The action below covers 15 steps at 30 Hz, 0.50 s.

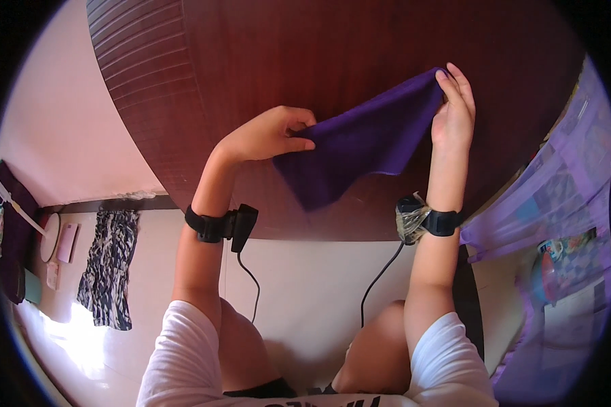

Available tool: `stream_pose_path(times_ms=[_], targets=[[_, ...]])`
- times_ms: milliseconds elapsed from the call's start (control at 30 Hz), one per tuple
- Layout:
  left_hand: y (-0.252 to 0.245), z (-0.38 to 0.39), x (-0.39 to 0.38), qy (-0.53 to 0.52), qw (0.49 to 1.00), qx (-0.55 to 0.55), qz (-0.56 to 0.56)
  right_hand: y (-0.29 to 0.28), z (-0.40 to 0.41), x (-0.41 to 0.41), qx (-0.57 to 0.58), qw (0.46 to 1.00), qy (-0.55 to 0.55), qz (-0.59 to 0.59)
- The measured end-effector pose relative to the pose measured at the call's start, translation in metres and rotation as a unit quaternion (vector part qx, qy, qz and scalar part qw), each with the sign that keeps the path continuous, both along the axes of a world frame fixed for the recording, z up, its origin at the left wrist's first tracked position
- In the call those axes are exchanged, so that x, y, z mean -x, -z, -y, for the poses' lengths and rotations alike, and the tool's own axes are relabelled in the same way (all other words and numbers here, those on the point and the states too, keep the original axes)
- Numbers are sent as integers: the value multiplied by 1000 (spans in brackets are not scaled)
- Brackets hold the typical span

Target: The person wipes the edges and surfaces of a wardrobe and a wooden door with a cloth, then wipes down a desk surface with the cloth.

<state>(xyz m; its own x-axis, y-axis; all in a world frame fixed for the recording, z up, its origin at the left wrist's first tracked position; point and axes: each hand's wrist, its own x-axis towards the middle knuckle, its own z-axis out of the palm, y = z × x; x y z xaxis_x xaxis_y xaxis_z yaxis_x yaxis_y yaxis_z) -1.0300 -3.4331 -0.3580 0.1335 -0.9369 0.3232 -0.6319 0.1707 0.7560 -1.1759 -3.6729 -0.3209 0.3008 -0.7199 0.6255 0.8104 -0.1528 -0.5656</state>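
A purple cloth (pixel 366 135) is stretched between my two hands over the dark red-brown wooden table (pixel 265 56). My left hand (pixel 272 133) pinches its left part between thumb and fingers, with the cloth's lower corner hanging toward the near table edge. Farther out and to the right, my right hand (pixel 454 104) grips the upper right corner between thumb and fingertips. The cloth's top edge slants up from left to right, and a loose fold hangs below it. Whether its lower corner touches the tabletop, I cannot tell.
Black strapped devices with cables, a left one (pixel 242 227) and a right one (pixel 412 219), sit on my forearms. A sheer purple curtain (pixel 555 188) hangs at the right. A black-and-white patterned cloth (pixel 109 269) lies on the tiled floor (pixel 158 269) at left, near a white fan (pixel 51 236).
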Motion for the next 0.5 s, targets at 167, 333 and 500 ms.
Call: stream_pose_path(times_ms=[167, 333, 500], targets=[[4, 8, -6, -192, 960, 88, 184, 9, 26, 13, 111, 983, 20, -148], [3, 16, 2, -221, 939, 178, 195, 12, 34, 16, 89, 980, 50, -169], [-11, -7, -7, -270, 941, 95, 183, 9, 25, 14, 58, 993, -41, -98]])
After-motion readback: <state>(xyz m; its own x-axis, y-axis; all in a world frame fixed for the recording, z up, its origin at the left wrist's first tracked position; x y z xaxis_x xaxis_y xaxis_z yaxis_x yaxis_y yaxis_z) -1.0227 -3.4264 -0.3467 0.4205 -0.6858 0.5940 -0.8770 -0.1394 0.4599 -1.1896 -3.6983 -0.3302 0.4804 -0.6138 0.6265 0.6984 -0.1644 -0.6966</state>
